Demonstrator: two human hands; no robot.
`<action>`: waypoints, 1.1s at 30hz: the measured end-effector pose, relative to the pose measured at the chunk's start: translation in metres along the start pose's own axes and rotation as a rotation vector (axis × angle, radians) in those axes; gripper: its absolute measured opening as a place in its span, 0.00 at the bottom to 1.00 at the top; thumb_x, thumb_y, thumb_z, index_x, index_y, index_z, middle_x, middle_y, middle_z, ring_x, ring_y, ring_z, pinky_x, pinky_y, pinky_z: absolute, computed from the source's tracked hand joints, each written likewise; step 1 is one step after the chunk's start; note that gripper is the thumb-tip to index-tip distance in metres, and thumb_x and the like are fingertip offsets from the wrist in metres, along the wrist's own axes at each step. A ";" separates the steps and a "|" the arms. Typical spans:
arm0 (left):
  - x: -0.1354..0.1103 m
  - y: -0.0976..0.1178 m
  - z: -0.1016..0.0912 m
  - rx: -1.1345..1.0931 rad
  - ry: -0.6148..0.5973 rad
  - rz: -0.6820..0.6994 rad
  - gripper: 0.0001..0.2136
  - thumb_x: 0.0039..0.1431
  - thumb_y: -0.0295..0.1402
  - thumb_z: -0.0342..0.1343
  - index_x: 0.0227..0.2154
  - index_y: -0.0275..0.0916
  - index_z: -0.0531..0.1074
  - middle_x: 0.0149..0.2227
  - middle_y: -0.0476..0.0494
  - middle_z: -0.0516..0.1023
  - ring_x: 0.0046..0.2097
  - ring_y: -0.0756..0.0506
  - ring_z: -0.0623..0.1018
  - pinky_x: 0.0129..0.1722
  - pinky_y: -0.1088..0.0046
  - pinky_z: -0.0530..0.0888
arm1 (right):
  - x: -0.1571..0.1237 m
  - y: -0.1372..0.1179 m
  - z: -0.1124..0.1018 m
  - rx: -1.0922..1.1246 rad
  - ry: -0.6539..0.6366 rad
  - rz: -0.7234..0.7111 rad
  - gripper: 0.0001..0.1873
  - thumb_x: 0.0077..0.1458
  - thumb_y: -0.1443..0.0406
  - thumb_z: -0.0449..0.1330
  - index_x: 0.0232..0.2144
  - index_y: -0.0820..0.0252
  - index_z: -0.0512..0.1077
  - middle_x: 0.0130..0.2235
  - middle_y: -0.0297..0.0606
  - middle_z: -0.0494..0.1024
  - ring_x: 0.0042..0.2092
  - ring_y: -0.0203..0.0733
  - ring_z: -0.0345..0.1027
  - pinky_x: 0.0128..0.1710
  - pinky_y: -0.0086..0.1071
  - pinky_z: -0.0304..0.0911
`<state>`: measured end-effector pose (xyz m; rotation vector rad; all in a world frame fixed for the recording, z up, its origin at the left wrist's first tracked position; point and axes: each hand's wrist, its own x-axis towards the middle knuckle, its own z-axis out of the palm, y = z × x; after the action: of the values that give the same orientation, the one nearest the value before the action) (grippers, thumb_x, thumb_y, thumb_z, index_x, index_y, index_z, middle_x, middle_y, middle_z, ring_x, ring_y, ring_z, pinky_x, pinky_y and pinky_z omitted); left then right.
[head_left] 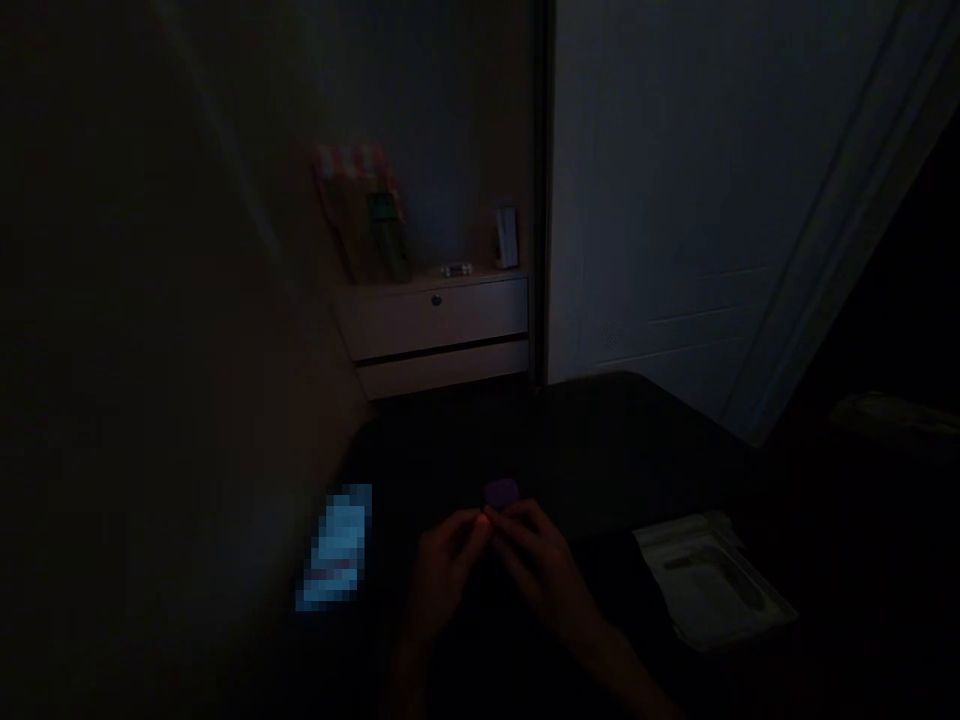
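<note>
The room is very dark. My left hand [444,562] and my right hand [546,562] meet at the fingertips above a dark tabletop [600,450]. Both are closed in a pinch. A small orange-red glow [484,520] shows between the fingertips, lighting the skin around it; what the fingers hold there is too dark and small to name. Just beyond the right fingers is a small purple object [501,491] with rounded corners. Whether the fingers touch it I cannot tell.
A lit, pixelated screen [337,550] is on the left. To the right lies a clear zip bag [712,580] with a dark shape on it. Behind the table stand white drawers [442,325], with a green bottle [388,235] and a red-and-white-topped bag [352,210] on top.
</note>
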<state>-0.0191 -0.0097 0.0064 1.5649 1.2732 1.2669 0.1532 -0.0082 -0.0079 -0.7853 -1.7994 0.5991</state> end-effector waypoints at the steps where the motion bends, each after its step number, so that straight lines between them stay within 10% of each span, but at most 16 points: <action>1: 0.000 0.001 0.000 0.012 0.002 0.004 0.17 0.64 0.48 0.60 0.41 0.39 0.82 0.38 0.43 0.86 0.39 0.43 0.83 0.39 0.72 0.77 | 0.000 0.000 0.000 -0.005 -0.004 0.000 0.25 0.68 0.69 0.59 0.63 0.40 0.71 0.49 0.40 0.76 0.50 0.44 0.75 0.51 0.37 0.74; 25: -0.002 -0.004 0.010 0.068 0.171 0.069 0.19 0.64 0.50 0.57 0.37 0.37 0.80 0.29 0.44 0.83 0.30 0.45 0.81 0.31 0.72 0.76 | -0.002 -0.002 0.003 0.051 -0.021 -0.036 0.27 0.67 0.72 0.57 0.64 0.43 0.71 0.48 0.40 0.76 0.49 0.43 0.75 0.51 0.35 0.73; 33: -0.003 -0.006 0.007 0.066 0.037 0.064 0.16 0.65 0.46 0.59 0.42 0.39 0.83 0.37 0.42 0.86 0.37 0.43 0.83 0.39 0.70 0.79 | -0.005 0.001 0.001 0.127 0.094 0.136 0.10 0.67 0.64 0.63 0.49 0.51 0.79 0.45 0.38 0.80 0.48 0.44 0.76 0.50 0.34 0.71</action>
<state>-0.0135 -0.0112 -0.0023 1.6472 1.3094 1.3118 0.1538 -0.0117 -0.0121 -0.8400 -1.6153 0.7459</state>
